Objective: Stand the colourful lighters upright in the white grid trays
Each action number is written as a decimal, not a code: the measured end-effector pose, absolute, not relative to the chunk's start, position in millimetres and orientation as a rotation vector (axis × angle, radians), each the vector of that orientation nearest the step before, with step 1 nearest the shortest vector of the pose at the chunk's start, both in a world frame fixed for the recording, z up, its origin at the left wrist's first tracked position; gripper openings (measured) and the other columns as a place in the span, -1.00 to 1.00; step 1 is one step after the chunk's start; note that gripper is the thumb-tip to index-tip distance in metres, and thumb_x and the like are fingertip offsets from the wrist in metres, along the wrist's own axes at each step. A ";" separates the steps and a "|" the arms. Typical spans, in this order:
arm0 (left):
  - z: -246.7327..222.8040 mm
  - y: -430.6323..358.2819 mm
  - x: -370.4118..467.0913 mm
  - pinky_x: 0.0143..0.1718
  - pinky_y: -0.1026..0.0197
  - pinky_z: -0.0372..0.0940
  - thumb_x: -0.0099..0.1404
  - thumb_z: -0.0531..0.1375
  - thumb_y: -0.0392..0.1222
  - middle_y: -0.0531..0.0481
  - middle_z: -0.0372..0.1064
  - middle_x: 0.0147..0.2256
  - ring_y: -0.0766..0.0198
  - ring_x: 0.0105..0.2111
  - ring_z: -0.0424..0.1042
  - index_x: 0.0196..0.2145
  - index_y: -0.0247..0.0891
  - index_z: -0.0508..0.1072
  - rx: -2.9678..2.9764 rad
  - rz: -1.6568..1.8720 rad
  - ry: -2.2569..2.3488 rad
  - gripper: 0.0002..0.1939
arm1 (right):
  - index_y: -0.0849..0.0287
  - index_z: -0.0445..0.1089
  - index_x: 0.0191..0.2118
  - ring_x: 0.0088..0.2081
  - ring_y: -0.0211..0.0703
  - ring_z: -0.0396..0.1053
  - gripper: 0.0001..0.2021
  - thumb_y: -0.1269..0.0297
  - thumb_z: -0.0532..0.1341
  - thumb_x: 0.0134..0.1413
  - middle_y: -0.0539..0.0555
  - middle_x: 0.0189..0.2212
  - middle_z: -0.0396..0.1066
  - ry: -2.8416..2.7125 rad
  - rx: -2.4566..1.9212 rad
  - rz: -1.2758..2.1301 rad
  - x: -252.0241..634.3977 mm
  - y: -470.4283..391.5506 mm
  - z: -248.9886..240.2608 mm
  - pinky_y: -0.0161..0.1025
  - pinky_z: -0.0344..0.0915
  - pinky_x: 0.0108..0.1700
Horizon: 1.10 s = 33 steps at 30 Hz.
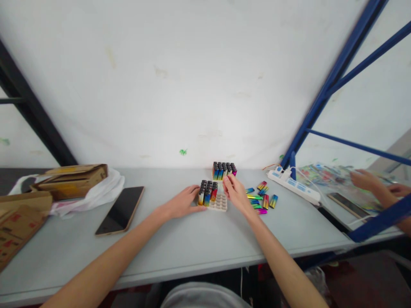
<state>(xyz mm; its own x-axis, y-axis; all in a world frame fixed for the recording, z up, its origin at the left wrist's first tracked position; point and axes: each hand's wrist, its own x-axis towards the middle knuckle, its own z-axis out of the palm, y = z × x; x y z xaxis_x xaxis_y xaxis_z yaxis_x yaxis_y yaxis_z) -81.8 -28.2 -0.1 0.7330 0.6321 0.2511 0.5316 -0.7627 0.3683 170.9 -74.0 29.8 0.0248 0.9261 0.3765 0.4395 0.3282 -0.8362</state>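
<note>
Several coloured lighters (207, 196) with black tops stand upright in the left part of a white tray (220, 204), whose right part shows bare holes. My left hand (184, 202) rests at the tray's left side, thumb and fingers apart, touching its edge. Over the tray's right back part is my right hand (233, 189), its fingers pinched together; what they hold, if anything, is too small to make out. A second block of upright lighters (220, 172) stands behind, by the wall. Loose shiny lighters (266, 201) lie to the right of my right hand.
A dark phone (121, 211) lies at left, near cardboard boxes (75, 182) and a white plastic bag (111, 188). A power strip (293, 185) lies at right beside the blue frame (316, 107). Beyond it show another person's hands (369, 179) and another phone (348, 205).
</note>
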 end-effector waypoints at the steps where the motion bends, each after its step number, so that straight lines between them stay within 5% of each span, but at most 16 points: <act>1: 0.4 -28.8 -81.7 0.37 -0.05 0.16 0.39 0.18 0.37 -0.27 0.28 0.30 -0.11 0.30 0.28 0.31 -0.25 0.30 2.662 0.531 0.918 -0.22 | 0.06 0.25 -0.27 -0.52 -0.21 0.25 -0.59 -0.17 -0.02 0.41 -0.06 -0.49 0.31 -1.617 -1.251 0.647 172.9 -77.5 32.3 -0.29 0.22 -0.47; 7: 3.1 -31.8 -80.5 0.38 -0.06 0.14 0.39 0.17 0.38 -0.30 0.25 0.32 -0.12 0.31 0.27 0.30 -0.29 0.31 2.652 0.506 0.938 -0.21 | 0.12 0.43 -0.30 -0.13 -0.01 0.41 -0.58 -0.05 0.04 0.44 0.17 -0.24 0.41 -1.955 -1.272 0.173 181.1 -103.3 43.1 -0.10 0.39 -0.02; 14: -2.0 -29.3 -81.2 0.38 -0.07 0.13 0.39 0.16 0.39 -0.28 0.24 0.32 -0.13 0.34 0.24 0.33 -0.25 0.26 2.652 0.530 0.915 -0.20 | 0.09 0.41 -0.42 -0.54 -0.12 0.34 -0.53 -0.10 0.09 0.42 0.00 -0.60 0.40 -1.989 -1.335 0.417 175.4 -104.6 39.8 -0.21 0.23 -0.39; 18: -2.4 -28.6 -80.9 0.37 -0.10 0.16 0.38 0.17 0.39 -0.29 0.26 0.31 -0.16 0.32 0.26 0.32 -0.26 0.28 2.644 0.528 0.904 -0.20 | 0.11 0.43 -0.37 -0.48 -0.09 0.46 -0.62 0.00 0.12 0.43 0.05 -0.49 0.54 -2.047 -1.333 0.475 175.3 -99.0 34.6 -0.23 0.25 -0.37; 26: -0.6 -29.1 -81.1 0.39 -0.04 0.13 0.39 0.16 0.38 -0.28 0.26 0.31 -0.13 0.33 0.24 0.29 -0.26 0.30 2.653 0.537 0.915 -0.23 | 0.17 0.50 -0.14 -0.29 0.02 0.54 -0.69 0.08 0.12 0.48 0.21 -0.27 0.61 -2.285 -1.546 0.054 164.2 -100.7 42.1 -0.23 0.25 -0.29; 33: -1.7 -26.5 -81.9 0.41 -0.05 0.10 0.40 0.16 0.36 -0.36 0.20 0.35 -0.14 0.35 0.22 0.30 -0.35 0.27 2.653 0.465 0.980 -0.19 | 0.14 0.54 -0.22 -0.34 -0.08 0.51 -0.63 -0.02 0.15 0.44 0.09 -0.36 0.59 -2.228 -1.522 0.163 200.1 -101.9 46.9 -0.24 0.27 -0.25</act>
<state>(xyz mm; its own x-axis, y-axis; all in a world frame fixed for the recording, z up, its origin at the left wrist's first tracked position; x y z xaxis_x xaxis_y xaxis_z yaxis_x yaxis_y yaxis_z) -81.9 -26.5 -1.7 0.7190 0.6652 0.2016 0.5769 -0.7329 0.3606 200.1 -101.9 46.9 -0.3014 0.9099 0.2850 0.8586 0.3890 -0.3339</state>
